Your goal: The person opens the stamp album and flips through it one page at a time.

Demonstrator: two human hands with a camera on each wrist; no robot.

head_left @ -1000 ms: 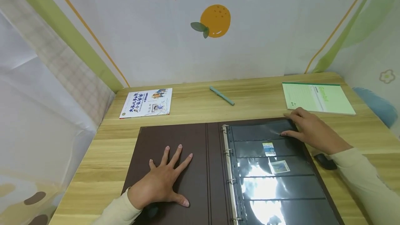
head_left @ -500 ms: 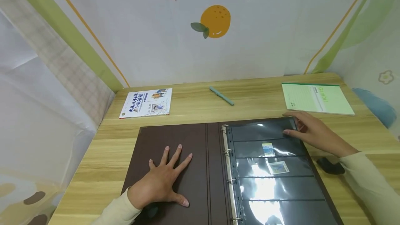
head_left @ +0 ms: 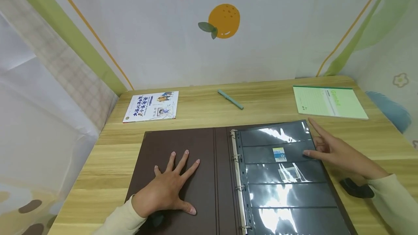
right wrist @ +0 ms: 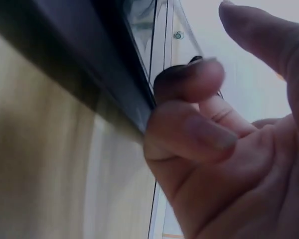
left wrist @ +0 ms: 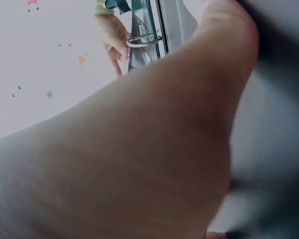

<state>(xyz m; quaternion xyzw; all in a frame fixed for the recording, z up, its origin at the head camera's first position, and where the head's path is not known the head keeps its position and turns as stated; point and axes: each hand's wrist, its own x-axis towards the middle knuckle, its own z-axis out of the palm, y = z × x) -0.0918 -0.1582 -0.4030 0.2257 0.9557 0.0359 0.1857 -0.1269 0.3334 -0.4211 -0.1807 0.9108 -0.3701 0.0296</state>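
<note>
A brown ring-binder stamp album [head_left: 183,139] lies open on the wooden table. My left hand [head_left: 166,189] rests on its bare inside cover with fingers spread. On the right side sits a black pocket page [head_left: 261,151], held by metal rings [head_left: 240,188]. Its upper pockets hold a blue-and-yellow stamp [head_left: 279,154] and a pale-bordered stamp [head_left: 290,174], partly lost in glare. My right hand [head_left: 339,153] holds the page at its upper right edge, thumb over the front and index finger along the edge. The right wrist view shows the other fingers [right wrist: 189,132] curled beside the edge.
A white picture booklet [head_left: 151,107] lies at the back left of the table. Behind the album is a green pen [head_left: 230,99]. A light green notebook [head_left: 330,102] lies at the back right, beyond my right hand. A printed curtain [head_left: 261,53] hangs behind the table.
My right hand has slid down and right along the page's edge, uncovering its top corner, which now sits slightly higher. Glare on the pockets has shifted. My left hand stays in place.
</note>
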